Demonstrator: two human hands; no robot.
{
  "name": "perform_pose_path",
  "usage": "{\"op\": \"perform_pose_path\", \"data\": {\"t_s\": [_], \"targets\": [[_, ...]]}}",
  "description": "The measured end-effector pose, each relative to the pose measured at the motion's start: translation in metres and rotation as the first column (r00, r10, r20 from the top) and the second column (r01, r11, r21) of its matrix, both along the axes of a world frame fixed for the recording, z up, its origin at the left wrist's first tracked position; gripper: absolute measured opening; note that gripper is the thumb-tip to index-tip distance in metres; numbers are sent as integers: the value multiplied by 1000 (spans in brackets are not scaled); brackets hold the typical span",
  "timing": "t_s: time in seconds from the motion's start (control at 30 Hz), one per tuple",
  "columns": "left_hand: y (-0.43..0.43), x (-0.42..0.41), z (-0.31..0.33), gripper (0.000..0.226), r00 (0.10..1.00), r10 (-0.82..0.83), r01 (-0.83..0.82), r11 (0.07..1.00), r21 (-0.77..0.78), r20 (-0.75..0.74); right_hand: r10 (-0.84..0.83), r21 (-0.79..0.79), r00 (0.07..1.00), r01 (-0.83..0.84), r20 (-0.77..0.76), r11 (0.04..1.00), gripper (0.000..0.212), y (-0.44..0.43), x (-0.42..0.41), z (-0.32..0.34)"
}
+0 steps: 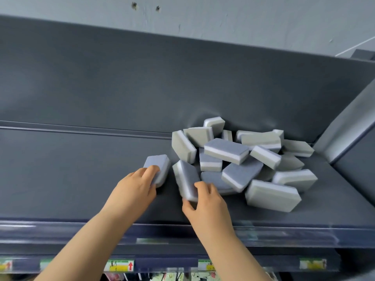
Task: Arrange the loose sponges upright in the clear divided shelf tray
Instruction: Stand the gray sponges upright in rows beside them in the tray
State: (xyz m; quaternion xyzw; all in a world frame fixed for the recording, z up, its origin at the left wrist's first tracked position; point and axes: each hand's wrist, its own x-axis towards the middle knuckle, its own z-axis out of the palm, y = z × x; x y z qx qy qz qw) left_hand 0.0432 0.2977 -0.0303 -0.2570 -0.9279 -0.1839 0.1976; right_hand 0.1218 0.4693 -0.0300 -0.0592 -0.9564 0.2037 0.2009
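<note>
A heap of several loose sponges (239, 157), grey-blue and grey-green with a white middle layer, lies at the right of the dark shelf (81, 179). My left hand (134, 191) grips one grey-blue sponge (159, 166) set apart to the left of the heap. My right hand (207, 205) pinches another grey-blue sponge (186, 179) standing tilted on its edge at the heap's near left. A clear front rail (284, 234) runs along the shelf's near edge; a thin ridge (81, 129) crosses the shelf at the back. No dividers can be made out.
The shelf's dark back panel (162, 78) rises behind the heap, and a grey side bracket (349, 122) closes the right end. Price labels (119, 265) line the strip below the shelf. Packaged goods (162, 277) show beneath it.
</note>
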Motion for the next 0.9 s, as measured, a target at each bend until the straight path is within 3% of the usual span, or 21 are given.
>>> {"op": "perform_pose_path", "data": {"t_s": [0.1, 0.27, 0.43, 0.57, 0.73, 0.83, 0.9], "targets": [[-7, 4, -2, 54, 1000, 2, -1, 1000, -30, 4, -5, -113, 994, -7, -107, 994, 47, 3, 0, -7], [-9, 9, -8, 22, 991, 18, -24, 999, 44, 134, -8, -148, 990, -13, -140, 989, 51, 6, 2, -14], [-8, 15, -1, 55, 990, 72, -97, 972, 213, 122, -27, -383, 993, -20, -117, 923, 51, 9, 6, -7], [-9, 24, 24, 80, 952, 114, -258, 799, 543, 285, -86, -472, 955, -61, -284, 880, 45, 9, 8, 12], [-33, 32, 51, 51, 951, 40, -261, 637, 725, 306, -80, -564, 951, -109, -300, 819, 31, -5, 12, 42], [-65, 34, 60, 33, 949, -55, -202, 646, 736, 309, -36, -623, 955, -165, -296, 765, 28, -29, 15, 58], [-90, 37, 63, 35, 954, -71, -163, 695, 701, 292, -5, -613, 954, -189, -300, 768, 33, -52, 15, 65]]}}
